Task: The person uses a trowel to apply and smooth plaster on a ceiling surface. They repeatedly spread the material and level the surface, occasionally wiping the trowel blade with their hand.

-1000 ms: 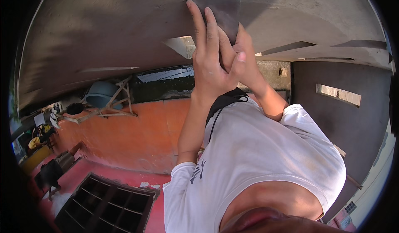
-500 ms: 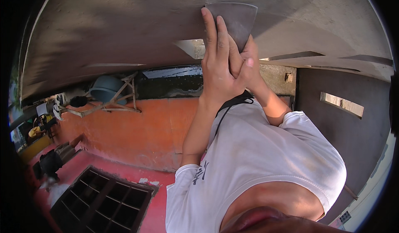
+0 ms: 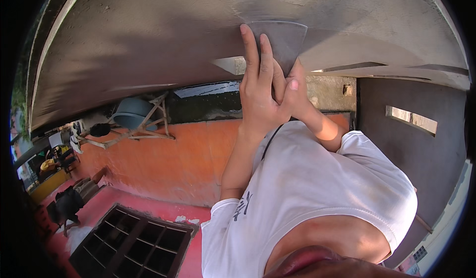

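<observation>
A wide putty knife [image 3: 282,40] has its flared grey blade against the rough grey plastered surface [image 3: 168,35]. My left hand [image 3: 260,94] presses on it, two fingers stretched up along the blade's left side and the thumb crossing toward my other hand. Partly covered by it, my right hand [image 3: 298,74] is closed around the lower part of the knife. The handle is hidden among my fingers. A shadow falls on the plaster beside the blade.
A blue-grey basin [image 3: 133,113] rests by a rough wooden stand [image 3: 148,129] near an orange wall [image 3: 193,149]. Further left a person [image 3: 72,198] bends near a dark grid window [image 3: 131,241]. A grey wall with a slot opening [image 3: 411,120] stands at right.
Both hands and the putty knife have moved lower in the picture, with the blade sliding a short way along the plaster. The view has shifted slightly. My grip looks the same.
</observation>
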`<state>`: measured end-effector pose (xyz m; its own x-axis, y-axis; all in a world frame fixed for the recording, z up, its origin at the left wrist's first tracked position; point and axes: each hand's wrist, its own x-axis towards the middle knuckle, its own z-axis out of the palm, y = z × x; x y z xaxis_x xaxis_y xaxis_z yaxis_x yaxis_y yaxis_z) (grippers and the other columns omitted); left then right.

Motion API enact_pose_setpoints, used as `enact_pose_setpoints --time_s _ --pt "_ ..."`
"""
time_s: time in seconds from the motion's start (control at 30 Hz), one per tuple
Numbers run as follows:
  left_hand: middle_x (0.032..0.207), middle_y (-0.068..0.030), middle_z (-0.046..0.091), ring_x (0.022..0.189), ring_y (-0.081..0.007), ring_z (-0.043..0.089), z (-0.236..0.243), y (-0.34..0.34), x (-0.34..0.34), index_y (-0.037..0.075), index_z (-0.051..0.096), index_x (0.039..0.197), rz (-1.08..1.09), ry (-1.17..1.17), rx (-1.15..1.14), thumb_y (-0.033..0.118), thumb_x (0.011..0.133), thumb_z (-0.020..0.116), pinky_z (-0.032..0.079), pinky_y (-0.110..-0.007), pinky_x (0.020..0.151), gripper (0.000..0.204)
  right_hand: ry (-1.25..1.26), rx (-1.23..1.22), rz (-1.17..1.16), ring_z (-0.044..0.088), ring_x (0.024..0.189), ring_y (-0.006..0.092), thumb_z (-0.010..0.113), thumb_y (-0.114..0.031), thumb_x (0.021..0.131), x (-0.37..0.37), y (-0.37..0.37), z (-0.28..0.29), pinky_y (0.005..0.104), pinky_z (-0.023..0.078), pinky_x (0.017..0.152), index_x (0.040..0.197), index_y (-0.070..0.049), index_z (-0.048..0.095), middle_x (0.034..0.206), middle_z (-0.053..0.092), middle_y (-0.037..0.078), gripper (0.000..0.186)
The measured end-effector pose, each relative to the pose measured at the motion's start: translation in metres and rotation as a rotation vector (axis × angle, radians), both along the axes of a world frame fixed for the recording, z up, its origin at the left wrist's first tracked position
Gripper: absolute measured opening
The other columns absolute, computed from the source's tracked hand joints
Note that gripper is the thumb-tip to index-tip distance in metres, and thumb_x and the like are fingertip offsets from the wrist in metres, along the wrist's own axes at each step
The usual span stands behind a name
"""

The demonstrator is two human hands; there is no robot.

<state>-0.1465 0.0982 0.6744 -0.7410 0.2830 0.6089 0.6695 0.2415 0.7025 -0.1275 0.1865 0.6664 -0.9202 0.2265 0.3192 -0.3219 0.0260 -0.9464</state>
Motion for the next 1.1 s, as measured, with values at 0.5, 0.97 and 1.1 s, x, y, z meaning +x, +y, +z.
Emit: enact_pose_setpoints --time_s 0.5,0.97,1.1 --pt "0.156 -0.0349 0.01 0.137 -0.0459 0.034 0.005 -0.009 -0.007 -0.008 0.016 0.152 0.07 0.083 0.076 0.036 0.097 0.04 0.036 -0.049 0.108 0.075 0.052 -0.304 -0.018 0.058 0.069 0.0118 0.056 -0.015 0.098 -0.016 -0.02 0.026 0.0267 0.047 0.062 0.1 0.001 0.057 0.082 0.063 0.004 0.016" --pt "0.096 -0.0106 0.067 0.075 -0.0096 0.061 0.031 -0.033 0.005 -0.005 0.066 0.105 0.027 -0.519 0.357 0.025 0.102 0.052 0.045 -0.024 0.056 0.033 -0.37 -0.364 0.435 0.055 0.061 0.011 0.053 -0.01 0.1 0.038 0.023 0.026 0.0236 0.048 0.055 0.13 0.0 0.041 0.086 0.059 0.009 0.034" --pt "0.111 -0.0183 0.066 0.088 -0.0199 0.066 0.038 -0.024 0.017 -0.008 0.059 0.125 0.197 -0.427 0.345 0.023 0.102 0.049 0.054 -0.029 0.065 0.039 -0.032 0.281 0.137 0.058 0.083 0.0161 0.061 0.001 0.092 0.038 0.031 0.019 0.0266 0.049 0.07 0.142 0.002 0.038 0.105 0.06 0.014 0.055"
